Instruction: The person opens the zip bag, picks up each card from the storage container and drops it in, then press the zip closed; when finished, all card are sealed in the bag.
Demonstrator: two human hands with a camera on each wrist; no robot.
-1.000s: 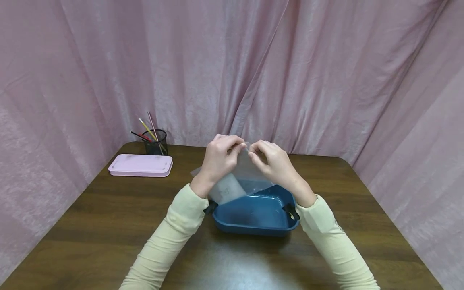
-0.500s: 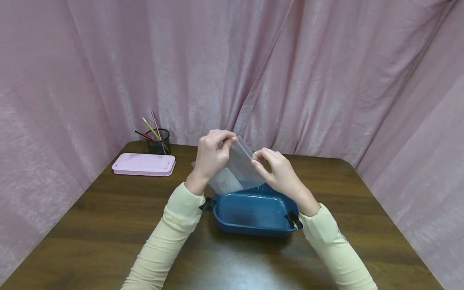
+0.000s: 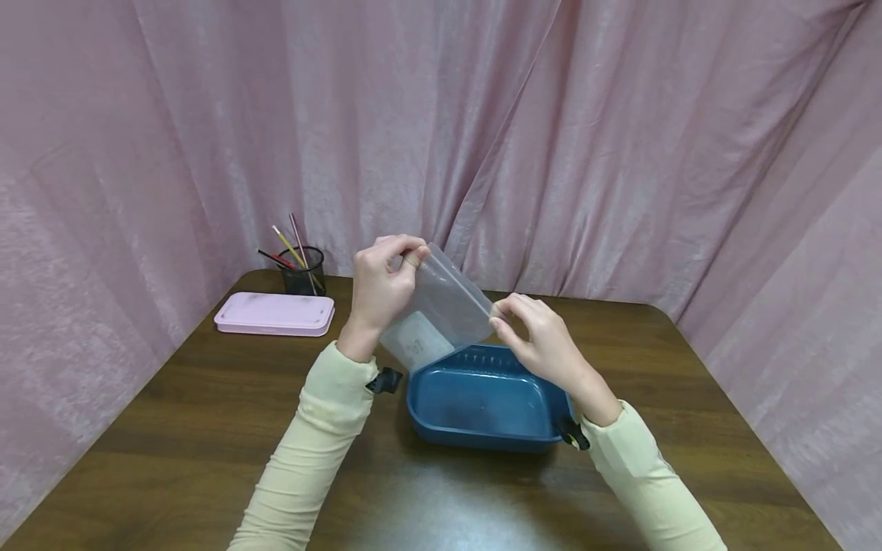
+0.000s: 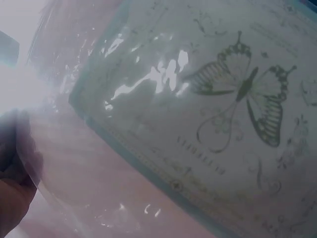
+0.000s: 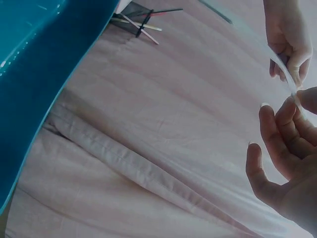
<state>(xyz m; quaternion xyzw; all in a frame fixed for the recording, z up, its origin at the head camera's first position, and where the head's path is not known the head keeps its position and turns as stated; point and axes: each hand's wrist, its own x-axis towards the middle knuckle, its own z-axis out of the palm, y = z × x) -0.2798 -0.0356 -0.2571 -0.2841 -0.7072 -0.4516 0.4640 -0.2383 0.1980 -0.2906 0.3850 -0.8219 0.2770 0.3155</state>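
A clear plastic zip bag hangs tilted between both hands, over the back left of a blue plastic basin. My left hand pinches its upper left corner between thumb and fingers. Lower down, my right hand pinches the other end of the same top edge. Inside the bag lies a pale flat card or packet. The left wrist view shows it close up, with a printed butterfly and a green border. In the right wrist view the bag's edge runs between the two hands.
On the wooden table, a pink pencil case lies at the back left. Behind it stands a black mesh cup with pencils. Pink curtains hang behind and at the sides.
My hands have drawn apart: the left moved left and up, the right moved right and down. The bag's top edge now stretches between them, and more of the bag shows.
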